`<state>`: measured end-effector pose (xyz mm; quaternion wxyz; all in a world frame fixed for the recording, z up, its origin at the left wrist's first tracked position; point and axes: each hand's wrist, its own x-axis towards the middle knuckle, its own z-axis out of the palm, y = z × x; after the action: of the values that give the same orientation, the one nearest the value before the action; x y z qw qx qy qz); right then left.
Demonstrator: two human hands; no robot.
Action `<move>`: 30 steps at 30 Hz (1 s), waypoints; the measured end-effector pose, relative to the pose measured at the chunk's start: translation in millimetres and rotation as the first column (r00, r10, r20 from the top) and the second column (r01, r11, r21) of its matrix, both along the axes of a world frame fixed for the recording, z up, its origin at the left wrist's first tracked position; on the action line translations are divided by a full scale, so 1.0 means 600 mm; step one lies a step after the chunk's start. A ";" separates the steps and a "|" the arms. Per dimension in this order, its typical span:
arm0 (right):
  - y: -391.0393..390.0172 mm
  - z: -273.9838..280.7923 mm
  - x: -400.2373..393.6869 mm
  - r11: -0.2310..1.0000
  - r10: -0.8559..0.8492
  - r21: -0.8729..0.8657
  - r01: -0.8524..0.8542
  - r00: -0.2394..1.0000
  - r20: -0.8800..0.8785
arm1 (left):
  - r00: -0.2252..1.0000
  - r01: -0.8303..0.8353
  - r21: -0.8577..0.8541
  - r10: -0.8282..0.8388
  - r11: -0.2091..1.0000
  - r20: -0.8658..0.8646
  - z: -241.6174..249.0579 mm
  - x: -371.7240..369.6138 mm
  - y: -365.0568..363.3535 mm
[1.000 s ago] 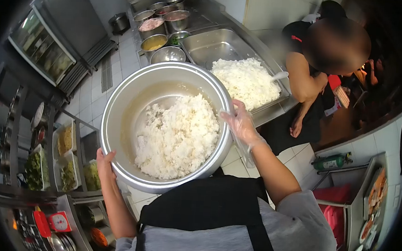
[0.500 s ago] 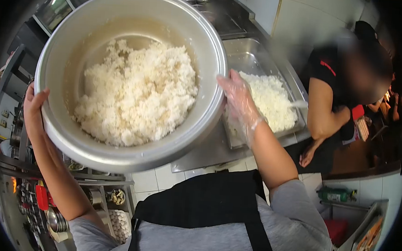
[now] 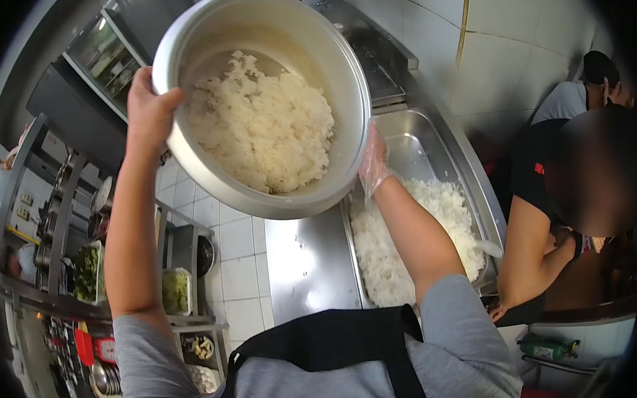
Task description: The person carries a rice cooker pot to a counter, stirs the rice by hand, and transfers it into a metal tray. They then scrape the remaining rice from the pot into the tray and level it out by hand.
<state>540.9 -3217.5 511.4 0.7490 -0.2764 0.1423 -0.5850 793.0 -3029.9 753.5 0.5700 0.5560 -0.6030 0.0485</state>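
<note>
A large round metal pot is held up in front of me, its mouth tipped toward me. Cooked white rice lies inside, heaped toward the pot's lower right. My left hand is bare and grips the left rim, thumb on the outer edge. On the right side, my right hand, in a clear plastic glove, clasps the pot; some of its fingers are hidden behind the wall. Below and to the right sits a rectangular steel tray, its near part filled with more white rice. A pale utensil handle sticks out of that rice.
A person in a black shirt stands just right of the tray, with another person behind. Steel counter extends left of the tray. Shelves with food containers stand at left. A green cylinder is at lower right.
The pot has moved away from me and to the right, closer to the tray's far end. Both arms are stretched farther out. My view has shifted, showing more of the counter and tray.
</note>
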 end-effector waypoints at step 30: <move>0.066 0.298 0.226 0.122 -0.910 -0.865 -0.486 0.293 -0.293 | 0.940 -0.105 -0.081 0.125 0.991 0.316 -0.018 -0.077 -0.048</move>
<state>676.6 -3177.6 690.3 -0.0003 -0.9044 0.1786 -0.3876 746.5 -3058.5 742.7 0.4780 0.5568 -0.6522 0.1902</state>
